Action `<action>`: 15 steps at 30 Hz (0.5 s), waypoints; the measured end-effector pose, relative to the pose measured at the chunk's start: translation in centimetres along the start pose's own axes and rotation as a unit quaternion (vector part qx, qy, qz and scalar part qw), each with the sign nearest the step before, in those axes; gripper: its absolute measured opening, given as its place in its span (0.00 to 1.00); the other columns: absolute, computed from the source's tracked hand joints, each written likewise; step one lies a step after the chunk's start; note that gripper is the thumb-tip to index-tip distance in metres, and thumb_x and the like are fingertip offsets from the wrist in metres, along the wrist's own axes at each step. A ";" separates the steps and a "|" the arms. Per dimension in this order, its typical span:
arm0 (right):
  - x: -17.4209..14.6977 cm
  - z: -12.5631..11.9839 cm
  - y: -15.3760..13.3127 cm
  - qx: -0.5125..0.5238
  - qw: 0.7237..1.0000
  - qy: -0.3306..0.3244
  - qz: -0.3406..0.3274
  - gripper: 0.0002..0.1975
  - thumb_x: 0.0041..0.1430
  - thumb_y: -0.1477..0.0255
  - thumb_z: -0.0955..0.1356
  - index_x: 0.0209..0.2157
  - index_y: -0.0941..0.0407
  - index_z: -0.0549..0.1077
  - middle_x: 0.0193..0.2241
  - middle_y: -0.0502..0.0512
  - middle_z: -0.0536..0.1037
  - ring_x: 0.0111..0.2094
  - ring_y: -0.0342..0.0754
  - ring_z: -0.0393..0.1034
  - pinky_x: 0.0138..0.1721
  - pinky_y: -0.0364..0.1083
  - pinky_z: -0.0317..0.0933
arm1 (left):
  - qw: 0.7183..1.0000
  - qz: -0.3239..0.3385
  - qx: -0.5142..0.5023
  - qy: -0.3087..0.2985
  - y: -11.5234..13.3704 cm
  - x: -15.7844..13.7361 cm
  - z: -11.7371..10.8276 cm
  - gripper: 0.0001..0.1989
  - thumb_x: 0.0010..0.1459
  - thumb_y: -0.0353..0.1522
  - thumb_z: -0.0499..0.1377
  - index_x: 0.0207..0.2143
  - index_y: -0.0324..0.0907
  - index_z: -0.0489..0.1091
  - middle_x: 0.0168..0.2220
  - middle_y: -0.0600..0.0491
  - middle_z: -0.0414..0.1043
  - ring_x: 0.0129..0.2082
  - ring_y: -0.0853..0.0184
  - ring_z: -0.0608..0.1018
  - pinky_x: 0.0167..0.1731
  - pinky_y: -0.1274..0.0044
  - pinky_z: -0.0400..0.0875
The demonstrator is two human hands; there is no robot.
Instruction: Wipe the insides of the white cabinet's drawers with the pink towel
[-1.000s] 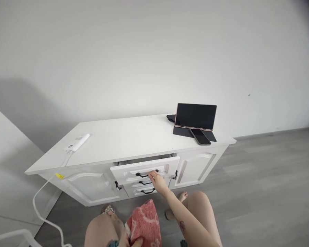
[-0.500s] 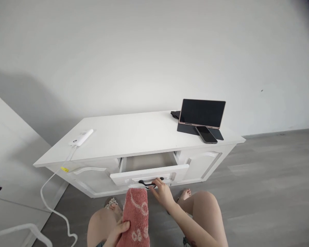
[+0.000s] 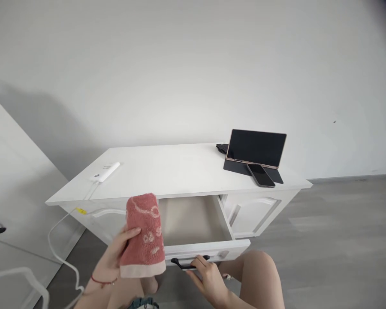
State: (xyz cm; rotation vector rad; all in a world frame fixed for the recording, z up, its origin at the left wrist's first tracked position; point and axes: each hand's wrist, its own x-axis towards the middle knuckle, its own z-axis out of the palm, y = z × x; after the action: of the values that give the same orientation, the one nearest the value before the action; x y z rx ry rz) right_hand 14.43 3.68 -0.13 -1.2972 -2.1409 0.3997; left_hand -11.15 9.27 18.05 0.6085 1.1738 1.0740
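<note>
A folded pink towel with pale patterns and a white hem is in my left hand. My thumb lies over its front, and the other fingers are hidden behind it. The towel overlaps the left end of an open white drawer. My right hand has its fingers hooked over the drawer's black handle. Inside, the drawer's pale bottom shows with nothing lying on its visible part.
On the white cabinet top stand a tablet on a dark cover, a phone and a black item. A white power bank with a cable lies at left. My knee is close to the drawer.
The drawer has come further out towards me, with my right hand still on its handle. My left hand has raised the towel up and left, beside the drawer opening.
</note>
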 end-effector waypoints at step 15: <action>-1.7 -0.3 -2.5 0.042 0.996 0.014 0.073 0.05 0.62 0.69 0.64 0.33 0.54 0.69 0.29 0.50 0.73 0.23 0.43 0.68 0.25 0.40 0.58 | 0.625 0.288 0.676 -0.262 -0.2 9.2 4.9 0.08 0.57 0.32 0.53 0.39 0.43 0.69 0.41 0.47 0.72 0.42 0.60 0.73 0.43 0.73 0.64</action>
State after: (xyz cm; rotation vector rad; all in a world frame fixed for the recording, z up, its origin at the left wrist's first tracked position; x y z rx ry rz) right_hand 13.43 1.00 0.85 -1.4073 -1.9894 0.5231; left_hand -6.42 18.19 15.48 2.4418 1.0876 0.1801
